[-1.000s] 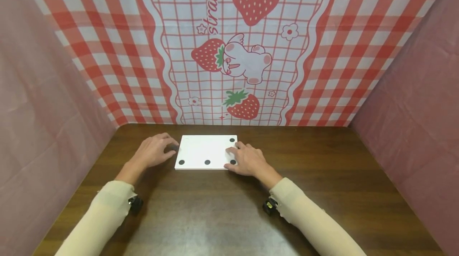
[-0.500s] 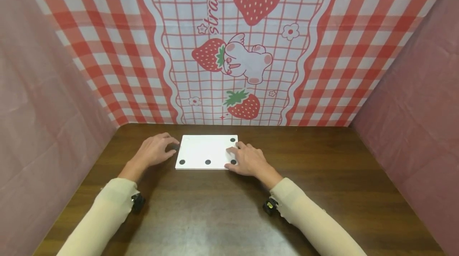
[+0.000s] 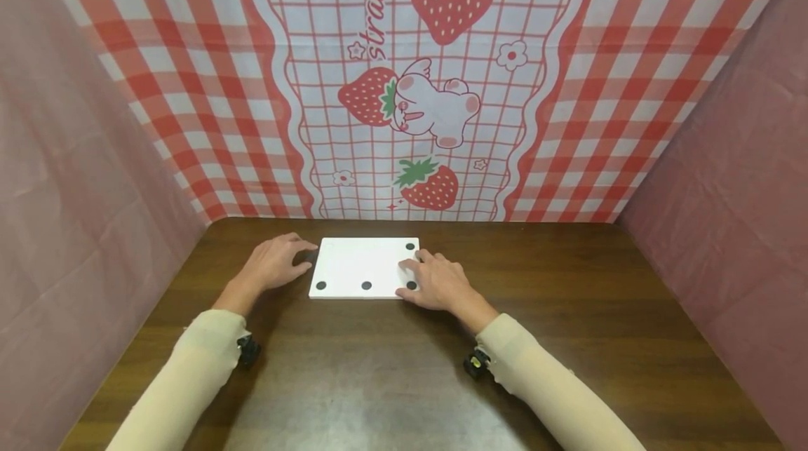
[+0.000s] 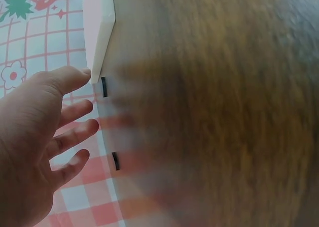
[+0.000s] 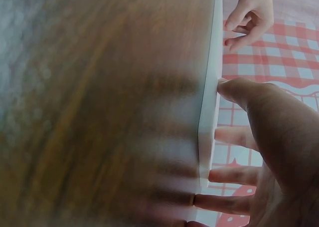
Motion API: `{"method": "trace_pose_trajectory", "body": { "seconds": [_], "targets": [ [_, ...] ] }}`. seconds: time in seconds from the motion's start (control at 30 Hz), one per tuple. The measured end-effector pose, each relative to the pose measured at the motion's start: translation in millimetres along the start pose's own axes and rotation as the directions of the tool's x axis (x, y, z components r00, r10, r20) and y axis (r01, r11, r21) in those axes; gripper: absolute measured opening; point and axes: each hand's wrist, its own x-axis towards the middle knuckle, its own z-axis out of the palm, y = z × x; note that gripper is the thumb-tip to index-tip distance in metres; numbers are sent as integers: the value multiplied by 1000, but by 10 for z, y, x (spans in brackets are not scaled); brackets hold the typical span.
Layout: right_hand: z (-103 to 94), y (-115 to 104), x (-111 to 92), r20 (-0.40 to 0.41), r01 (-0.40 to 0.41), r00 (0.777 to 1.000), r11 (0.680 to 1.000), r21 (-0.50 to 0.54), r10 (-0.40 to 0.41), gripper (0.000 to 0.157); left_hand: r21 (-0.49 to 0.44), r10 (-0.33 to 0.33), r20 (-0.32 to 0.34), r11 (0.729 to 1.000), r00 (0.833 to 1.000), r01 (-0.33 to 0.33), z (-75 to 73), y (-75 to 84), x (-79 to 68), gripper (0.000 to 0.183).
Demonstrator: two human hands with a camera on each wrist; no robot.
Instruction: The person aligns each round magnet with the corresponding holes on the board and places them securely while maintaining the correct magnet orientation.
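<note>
A flat white slab [image 3: 356, 263] lies on the wooden table, with several round black dots along its near edge and at its far right corner. My right hand [image 3: 438, 281] rests on its right end: the thumb is at the near edge, and straight, spread fingers touch the top and reach past the right side. My left hand [image 3: 275, 261] hovers just left of the slab, fingers spread with nothing held. In the left wrist view, its thumb tip overlaps the slab's corner. Two small, thin black pieces lie on the table near these fingers, one close to the corner [image 4: 104, 87], the other farther off [image 4: 116, 161].
A red-and-white checked cloth with strawberries [image 3: 429, 188] hangs behind the table's far edge. Pink cloth walls [image 3: 726, 191] stand on both sides. The brown table [image 3: 379, 381] stretches out in front of the slab.
My left forearm has shifted slightly inward, and the left hand has edged a little toward the slab. The right hand and slab look unchanged.
</note>
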Motion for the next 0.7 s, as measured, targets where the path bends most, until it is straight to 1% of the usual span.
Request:
{"method": "trace_pose_trajectory", "body": {
  "seconds": [0.07,0.17,0.2,0.3,0.4,0.47,0.5,0.53,0.57,0.6,0.7],
  "targets": [
    [-4,0,0,3,0,1000,1000,2,0,69,-11,12,-4,1000,1000,-12,52,-52,18,40],
    [-10,0,-1,7,-1,1000,1000,2,1,69,27,39,-48,999,998,-38,310,-275,93,41],
    [-13,1,0,8,-2,1000,1000,2,2,69,33,44,-51,999,998,-43,331,-295,100,41],
    [-20,-1,-1,8,-3,1000,1000,3,3,69,42,47,-44,998,998,-45,334,-292,104,42],
    [-26,-2,-2,9,-2,1000,1000,4,2,69,15,20,23,1000,1000,-21,99,-76,36,43],
    [-26,-3,-2,9,-1,1000,1000,6,1,69,21,12,44,1000,999,-13,74,-49,27,44],
    [-26,-3,-1,9,-1,1000,1000,6,1,69,33,16,31,999,999,-17,119,-81,33,42],
    [-25,-3,0,8,-1,1000,1000,6,1,69,38,35,16,999,999,-35,190,-156,43,41],
    [-23,-2,1,8,-1,1000,1000,6,1,69,38,40,16,998,999,-41,215,-186,52,39],
    [-23,-3,2,8,-1,1000,1000,6,1,69,45,57,0,997,998,-57,315,-289,79,38],
    [-22,-7,-3,9,-3,1000,1000,4,3,68,53,51,5,997,999,-52,318,-274,82,31]
  ]
}}
